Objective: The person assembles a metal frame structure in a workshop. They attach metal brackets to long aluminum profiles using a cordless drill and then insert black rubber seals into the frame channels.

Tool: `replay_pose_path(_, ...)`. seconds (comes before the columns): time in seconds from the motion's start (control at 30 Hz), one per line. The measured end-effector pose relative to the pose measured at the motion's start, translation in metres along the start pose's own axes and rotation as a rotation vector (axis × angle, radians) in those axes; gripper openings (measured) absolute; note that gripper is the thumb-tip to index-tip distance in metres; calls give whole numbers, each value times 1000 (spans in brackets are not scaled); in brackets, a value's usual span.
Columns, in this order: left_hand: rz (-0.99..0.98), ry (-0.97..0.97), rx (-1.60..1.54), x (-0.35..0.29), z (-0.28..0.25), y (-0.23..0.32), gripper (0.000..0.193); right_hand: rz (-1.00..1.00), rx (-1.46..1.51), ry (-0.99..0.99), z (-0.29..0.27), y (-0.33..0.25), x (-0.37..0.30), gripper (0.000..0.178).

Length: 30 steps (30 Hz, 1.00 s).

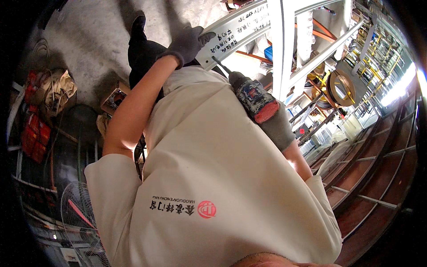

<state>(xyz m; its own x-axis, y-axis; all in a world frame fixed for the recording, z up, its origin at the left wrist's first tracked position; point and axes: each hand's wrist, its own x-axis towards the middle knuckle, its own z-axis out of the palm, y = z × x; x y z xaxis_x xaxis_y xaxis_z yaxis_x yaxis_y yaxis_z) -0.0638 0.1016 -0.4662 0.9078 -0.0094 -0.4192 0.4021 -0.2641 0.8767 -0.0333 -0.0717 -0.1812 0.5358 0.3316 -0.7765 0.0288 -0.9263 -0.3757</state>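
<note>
My left hand (187,42), in a grey glove, grips the end of a white metal frame profile (249,22) with black handwriting on it. My right hand (278,127), also in a grey glove, holds a power screwdriver (254,99) with a worn dark body and a red end. Its thin bit (221,66) points up and left and meets the underside of the white profile, close to my left hand. My white shirt (213,169) fills the middle of the view and hides what lies below the tool.
A white upright post (282,49) joins the profile. A coil of brown strip (342,86) and metal racks stand at the right. Red boxes (33,133) and a cardboard box (115,100) lie on the grey concrete floor at the left, with a fan grille (78,209) at lower left.
</note>
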Motion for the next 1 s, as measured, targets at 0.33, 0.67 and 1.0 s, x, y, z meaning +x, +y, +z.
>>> replay_pose_path(0.33, -7, 15, -15, -2, 4, -4, 64, 3, 24, -8, 7, -6, 23, 34)
replay_pose_path(0.67, -17, 14, 6, -2, 4, -4, 67, 141, -7, 34, -17, -14, -16, 30)
replay_pose_path(1.0, -23, 10, -13, -1, 5, -5, 67, -13, 19, -29, 7, -4, 26, 29)
